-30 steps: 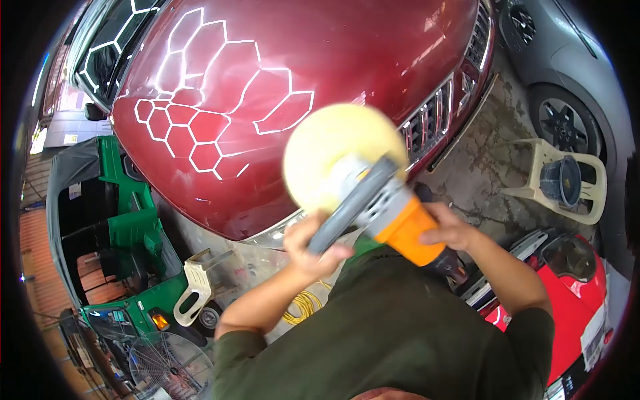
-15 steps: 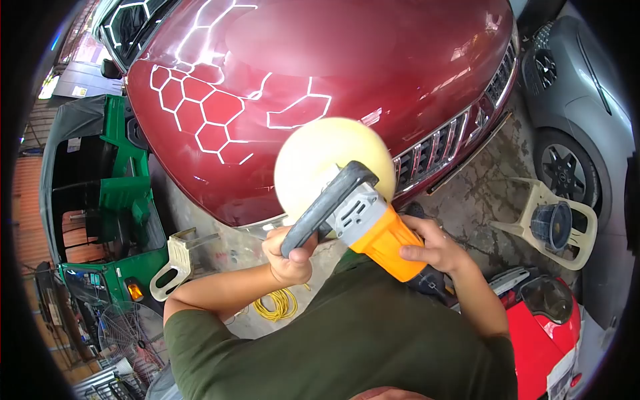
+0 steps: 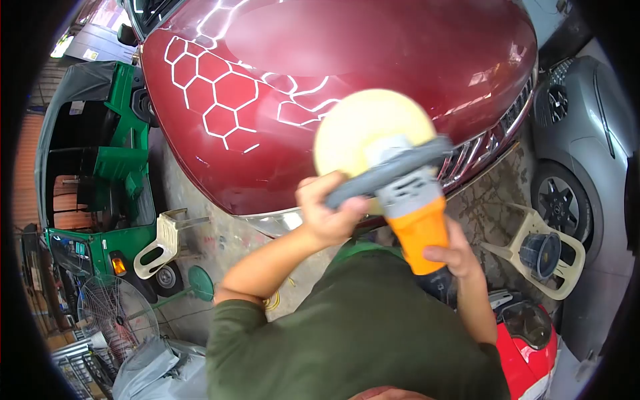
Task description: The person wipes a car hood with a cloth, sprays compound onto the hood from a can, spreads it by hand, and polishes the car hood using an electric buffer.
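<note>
Both my hands hold an orange and grey car polisher (image 3: 419,223) in front of my body. My left hand (image 3: 328,210) is closed round the left end of its dark side handle (image 3: 390,172). My right hand (image 3: 459,252) wraps the orange body, thumb on top. At the polisher's head, a round pale yellow pad (image 3: 367,130) overlaps the dark red car hood (image 3: 293,50) in view. Whether the pad touches the paint I cannot tell. White hexagon-shaped light reflections cover the hood's left side.
A silver-grey car (image 3: 600,173) stands at the right, near a cream plastic chair (image 3: 570,267) holding a dark bucket (image 3: 540,255). At left are a green vehicle (image 3: 120,167), another cream chair (image 3: 163,243) and a standing fan (image 3: 119,317). A red vehicle (image 3: 533,357) sits behind my right side.
The polisher and both hands have shifted right in view, with the pad higher. The tool has turned, its side handle now nearer level. The surroundings have shifted with the camera.
</note>
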The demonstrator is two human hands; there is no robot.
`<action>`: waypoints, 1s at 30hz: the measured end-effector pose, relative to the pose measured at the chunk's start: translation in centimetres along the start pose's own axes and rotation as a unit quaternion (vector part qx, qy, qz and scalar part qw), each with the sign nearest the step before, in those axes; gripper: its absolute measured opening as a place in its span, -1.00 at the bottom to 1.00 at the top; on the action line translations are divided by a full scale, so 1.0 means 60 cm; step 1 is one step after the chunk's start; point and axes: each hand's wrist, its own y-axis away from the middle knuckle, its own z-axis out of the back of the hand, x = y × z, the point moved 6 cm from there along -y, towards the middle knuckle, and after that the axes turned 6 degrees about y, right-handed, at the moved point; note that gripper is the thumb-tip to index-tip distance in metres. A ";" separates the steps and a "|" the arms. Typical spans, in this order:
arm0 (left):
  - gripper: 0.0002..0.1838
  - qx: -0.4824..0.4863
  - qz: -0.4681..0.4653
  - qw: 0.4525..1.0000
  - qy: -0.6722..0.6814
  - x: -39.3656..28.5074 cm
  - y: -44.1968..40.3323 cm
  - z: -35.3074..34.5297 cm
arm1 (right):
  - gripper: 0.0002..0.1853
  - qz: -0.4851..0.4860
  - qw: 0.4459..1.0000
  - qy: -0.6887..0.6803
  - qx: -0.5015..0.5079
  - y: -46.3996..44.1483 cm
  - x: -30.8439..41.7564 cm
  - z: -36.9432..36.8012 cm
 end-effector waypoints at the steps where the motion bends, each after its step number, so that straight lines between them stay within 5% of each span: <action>1: -0.21 -0.018 0.013 1.000 0.020 0.003 0.028 0.034 | -0.10 -0.008 0.997 0.068 0.019 -0.011 0.010 -0.016; 6: -0.14 0.013 0.005 0.997 0.071 0.011 0.079 0.107 | -0.08 -0.001 0.985 0.166 0.053 -0.039 0.015 -0.049; 11: -0.22 -0.021 -0.047 0.999 -0.005 0.051 0.026 0.044 | -0.14 0.024 0.996 0.060 -0.059 -0.009 0.022 -0.012; 20: -0.34 -0.093 -0.105 0.989 0.036 0.037 -0.085 -0.085 | -0.15 0.041 0.984 0.091 -0.151 0.012 0.082 0.024; 22: -0.30 -0.122 -0.123 0.985 0.010 0.038 -0.099 -0.075 | -0.15 0.065 0.979 0.110 -0.162 -0.005 0.100 0.024; 27: 0.08 -0.191 -0.002 0.979 0.070 0.042 -0.107 -0.005 | -0.23 0.066 0.981 0.157 -0.091 -0.060 0.129 -0.012; 30: 0.02 -0.229 -0.007 0.972 0.046 0.049 -0.113 0.035 | -0.27 0.061 0.985 0.151 -0.064 -0.088 0.144 -0.037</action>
